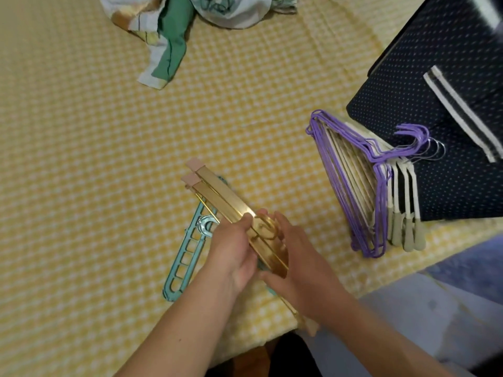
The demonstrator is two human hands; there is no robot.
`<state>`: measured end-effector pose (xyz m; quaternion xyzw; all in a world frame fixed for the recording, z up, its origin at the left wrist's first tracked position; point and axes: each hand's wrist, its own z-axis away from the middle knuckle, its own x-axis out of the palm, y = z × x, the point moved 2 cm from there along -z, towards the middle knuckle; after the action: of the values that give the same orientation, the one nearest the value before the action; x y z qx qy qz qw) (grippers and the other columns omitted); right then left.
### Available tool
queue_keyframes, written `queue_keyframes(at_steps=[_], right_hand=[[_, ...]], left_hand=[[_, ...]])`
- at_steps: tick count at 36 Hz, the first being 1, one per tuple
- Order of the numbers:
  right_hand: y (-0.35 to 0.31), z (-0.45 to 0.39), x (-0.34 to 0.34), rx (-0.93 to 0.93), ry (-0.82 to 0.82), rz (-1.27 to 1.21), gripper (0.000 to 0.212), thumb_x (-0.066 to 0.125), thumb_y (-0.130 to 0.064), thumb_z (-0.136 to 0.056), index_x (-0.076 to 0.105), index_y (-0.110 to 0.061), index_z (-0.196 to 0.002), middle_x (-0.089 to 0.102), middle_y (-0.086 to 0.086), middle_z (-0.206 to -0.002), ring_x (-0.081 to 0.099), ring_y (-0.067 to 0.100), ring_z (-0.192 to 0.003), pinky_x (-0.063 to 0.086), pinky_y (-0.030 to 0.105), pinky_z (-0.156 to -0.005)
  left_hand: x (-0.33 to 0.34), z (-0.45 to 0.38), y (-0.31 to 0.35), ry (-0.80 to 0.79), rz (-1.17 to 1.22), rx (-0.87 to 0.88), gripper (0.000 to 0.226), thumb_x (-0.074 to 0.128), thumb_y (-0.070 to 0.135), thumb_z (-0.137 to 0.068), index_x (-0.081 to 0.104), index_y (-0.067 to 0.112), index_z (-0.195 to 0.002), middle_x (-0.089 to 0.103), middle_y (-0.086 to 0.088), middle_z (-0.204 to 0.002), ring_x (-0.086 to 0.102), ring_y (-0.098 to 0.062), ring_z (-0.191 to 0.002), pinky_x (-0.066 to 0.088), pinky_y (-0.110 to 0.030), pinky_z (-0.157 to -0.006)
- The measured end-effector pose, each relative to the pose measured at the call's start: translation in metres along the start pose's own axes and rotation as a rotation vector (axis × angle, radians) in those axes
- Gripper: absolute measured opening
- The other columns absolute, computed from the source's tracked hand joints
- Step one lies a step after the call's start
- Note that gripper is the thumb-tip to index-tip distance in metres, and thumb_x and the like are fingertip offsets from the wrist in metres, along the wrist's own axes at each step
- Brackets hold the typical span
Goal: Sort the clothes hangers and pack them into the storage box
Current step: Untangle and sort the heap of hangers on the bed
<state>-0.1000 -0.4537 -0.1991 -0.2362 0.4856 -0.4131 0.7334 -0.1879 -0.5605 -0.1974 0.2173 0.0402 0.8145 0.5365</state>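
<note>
Bedding in yellow check, the bed [81,159], fills nearly the whole view and serves as the landmark. At its right edge sits the box [446,110], dark navy with white dots and a grey-and-white strap; whether it is open, or holds anything yet, cannot be told from here. At the bed's far end lies crumpled cloth [174,28] in white and green. Against the box's near side, on the bed, rests the sorted stack [375,186]: purple wire hangers laid over cream ones, hooks pointing toward the box. Near the bed's front edge lie teal hangers [187,248], flat and mostly uncovered. Just above them are the gold hangers [234,202], a small bundle with pink end caps, lined up together. Both hands are clamped on this bundle at its middle, around the hooks: the left hand [231,251] grips from the left with thumb on top, and the right hand [296,257] wraps the other side, fingers curled.

Judging by this, sorting is well along: purple and cream are grouped, gold is being squared up, teal waits. Packing looks not yet begun, since every visible hanger is outside the box.
</note>
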Motion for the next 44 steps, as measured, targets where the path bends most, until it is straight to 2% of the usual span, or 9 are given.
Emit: queue_keyframes(at_steps=[2, 6, 10, 16, 22, 31, 38, 40, 44], right_hand=[[0.005, 0.004, 0.002, -0.061, 0.076, 0.196, 0.097, 0.071, -0.029, -0.082, 0.006, -0.051, -0.151, 0.038, -0.016, -0.123, 0.057, 0.007, -0.095, 0.054, 0.029, -0.070], [0.027, -0.008, -0.007, 0.053, 0.296, 0.374, 0.067, 0.057, -0.010, -0.087, 0.027, -0.027, -0.145, 0.045, 0.001, -0.114, 0.057, 0.027, -0.076, 0.040, 0.036, -0.055], [0.058, -0.044, -0.037, 0.219, 0.385, 0.344, 0.066, 0.048, -0.003, -0.090, 0.031, -0.025, -0.150, 0.044, 0.009, -0.119, 0.055, 0.035, -0.087, 0.043, 0.039, -0.068], [0.118, -0.080, -0.060, 0.333, 0.482, 0.370, 0.064, 0.034, 0.006, -0.093, 0.028, -0.023, -0.149, 0.038, 0.004, -0.110, 0.052, 0.030, -0.081, 0.035, 0.034, -0.065], [0.142, -0.092, -0.068, 0.444, 0.604, 0.440, 0.065, 0.044, 0.012, -0.087, 0.033, -0.008, -0.147, 0.046, 0.018, -0.125, 0.058, 0.039, -0.094, 0.036, 0.035, -0.069], [0.128, -0.086, -0.079, 0.521, 0.618, 0.430, 0.062, 0.040, 0.007, -0.091, 0.027, 0.002, -0.151, 0.048, 0.026, -0.137, 0.052, 0.044, -0.118, 0.044, 0.045, -0.093], [0.091, -0.060, -0.067, 0.298, 0.721, 0.522, 0.056, 0.048, 0.001, -0.082, 0.045, 0.004, -0.138, 0.048, 0.023, -0.141, 0.043, 0.039, -0.130, 0.035, 0.049, -0.110], [0.080, -0.048, -0.039, 0.190, 0.624, 0.535, 0.050, 0.054, -0.005, -0.083, 0.050, -0.002, -0.133, 0.051, 0.017, -0.137, 0.043, 0.034, -0.127, 0.039, 0.049, -0.108], [0.073, -0.031, 0.043, 0.056, 0.116, 0.486, 0.063, 0.059, -0.025, -0.092, 0.035, -0.015, -0.150, 0.039, 0.008, -0.152, 0.033, 0.026, -0.140, 0.029, 0.041, -0.118]], left_hand=[[0.013, -0.007, -0.004, -0.011, 0.042, -0.021, 0.031, 0.044, 0.008, -0.107, 0.050, -0.007, -0.134, 0.070, -0.025, -0.106, 0.072, -0.030, -0.083, 0.063, -0.041, -0.068], [0.046, -0.010, -0.008, -0.149, -0.131, -0.030, 0.037, 0.045, 0.015, -0.107, 0.051, -0.007, -0.136, 0.066, -0.020, -0.109, 0.065, -0.029, -0.098, 0.059, -0.036, -0.074], [0.057, -0.011, -0.010, -0.154, -0.521, 0.096, 0.026, 0.056, 0.018, -0.103, 0.058, 0.012, -0.128, 0.070, -0.012, -0.121, 0.068, -0.028, -0.111, 0.053, -0.039, -0.099], [-0.020, -0.011, -0.003, 0.086, -0.675, 0.150, 0.018, 0.061, 0.014, -0.098, 0.064, 0.015, -0.116, 0.075, -0.009, -0.101, 0.072, -0.027, -0.094, 0.056, -0.041, -0.091], [-0.124, -0.010, 0.010, 0.368, -0.703, 0.145, 0.017, 0.056, 0.005, -0.099, 0.062, 0.007, -0.115, 0.068, -0.013, -0.099, 0.064, -0.029, -0.084, 0.051, -0.040, -0.077], [-0.184, -0.010, 0.015, 0.454, -0.782, 0.131, 0.014, 0.053, 0.000, -0.099, 0.059, 0.007, -0.109, 0.064, -0.014, -0.081, 0.056, -0.028, -0.070, 0.045, -0.037, -0.066], [-0.189, -0.032, 0.016, 0.482, -1.248, 0.246, 0.049, 0.064, 0.027, -0.098, 0.050, 0.008, -0.141, 0.063, -0.014, -0.123, 0.065, -0.035, -0.103, 0.054, -0.044, -0.084], [-0.195, -0.042, 0.016, 0.499, -1.366, 0.273, 0.061, 0.065, 0.030, -0.095, 0.044, 0.010, -0.148, 0.053, -0.019, -0.139, 0.060, -0.039, -0.117, 0.053, -0.051, -0.095], [-0.197, -0.053, 0.007, 0.463, -1.412, 0.292, 0.071, 0.071, 0.032, -0.090, 0.037, 0.017, -0.150, 0.049, -0.017, -0.137, 0.054, -0.039, -0.120, 0.050, -0.049, -0.099]])
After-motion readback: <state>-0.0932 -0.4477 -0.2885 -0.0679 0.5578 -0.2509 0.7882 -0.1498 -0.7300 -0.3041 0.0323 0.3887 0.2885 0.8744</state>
